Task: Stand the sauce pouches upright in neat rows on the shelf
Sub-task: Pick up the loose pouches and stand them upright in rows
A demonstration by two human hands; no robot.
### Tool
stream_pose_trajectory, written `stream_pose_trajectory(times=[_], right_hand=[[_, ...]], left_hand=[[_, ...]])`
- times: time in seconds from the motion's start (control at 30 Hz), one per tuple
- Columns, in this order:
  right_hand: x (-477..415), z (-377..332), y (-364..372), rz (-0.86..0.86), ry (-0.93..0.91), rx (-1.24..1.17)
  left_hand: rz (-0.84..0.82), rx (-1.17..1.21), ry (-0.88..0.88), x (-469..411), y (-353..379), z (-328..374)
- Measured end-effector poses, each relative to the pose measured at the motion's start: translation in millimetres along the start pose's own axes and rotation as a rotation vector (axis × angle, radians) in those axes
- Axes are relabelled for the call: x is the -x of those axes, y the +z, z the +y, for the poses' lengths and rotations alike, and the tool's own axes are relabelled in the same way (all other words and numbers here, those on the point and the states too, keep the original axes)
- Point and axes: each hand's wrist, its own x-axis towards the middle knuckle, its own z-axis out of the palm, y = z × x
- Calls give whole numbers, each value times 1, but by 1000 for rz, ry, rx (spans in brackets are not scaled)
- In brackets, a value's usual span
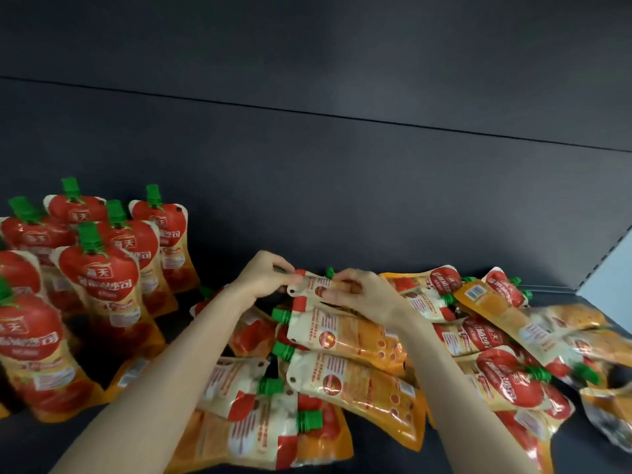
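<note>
Nearest the camera, along the bottom of the frame, two bare forearms reach in and up toward the middle. Under and around them lies a loose heap of sauce pouches (345,381), flat on their sides across the lower centre and right of the dark shelf (342,234), green caps pointing various ways and several showing their pale backs. They overlap each other, so none can simply be tipped upright where it lies; each probably has to be lifted clear first.

A little further in, at mid-frame, both hands meet on one pouch (314,285) at the top of the heap. The left hand (263,277) pinches its cap end with closed fingers, and the right hand (362,295) is closed on its body just beside. Holding it at two places likely lets the person turn the floppy pack and square its base before setting it down.

To the left of the frame, well apart from the heap, the standing pouches (99,268) are already upright in rows, red fronts facing out and green caps up. Bare shelf floor shows between them and the heap, the likely spot for the next row.

Behind everything rises the dark back panel (342,80), plain and unlit.
</note>
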Motion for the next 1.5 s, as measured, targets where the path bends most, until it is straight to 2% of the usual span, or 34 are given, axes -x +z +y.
stream_pose_trajectory(times=[0.1,0.2,0.27,0.3,0.4,0.47,0.53,0.67,0.77,0.9,1.03,1.17,1.33,1.5], right_hand=[[-7,5,-9,-44,-46,-97],[-17,14,-12,115,-123,-115],[-22,21,-16,212,-154,-196],[-24,24,-20,257,-160,-238],[-31,35,-29,360,-123,-409],[-33,40,-30,346,-76,-557],[-34,44,-25,311,-53,-647],[-36,47,-18,302,-30,-655],[-36,49,-19,322,-8,-647],[-35,47,-24,387,-39,-724],[-44,26,-24,383,-123,-763],[-63,2,-14,346,-174,-737],[-84,-20,14,274,-182,-820],[-92,-23,42,131,-40,-782]], left_hand=[[67,198,57,-5,-4,18],[116,324,104,-11,-1,39],[80,381,113,-14,5,44],[46,330,103,-16,9,42],[-72,-74,33,-24,19,25],[-150,-266,-33,-29,27,18],[-203,-347,-94,-31,35,18],[-190,-282,-101,-32,39,19],[-190,-49,-26,-26,36,21],[-16,369,106,-14,17,41],[221,381,233,-12,-15,50],[360,433,311,-12,-44,45],[412,368,309,-14,-64,20],[384,430,233,-21,-55,-13]])
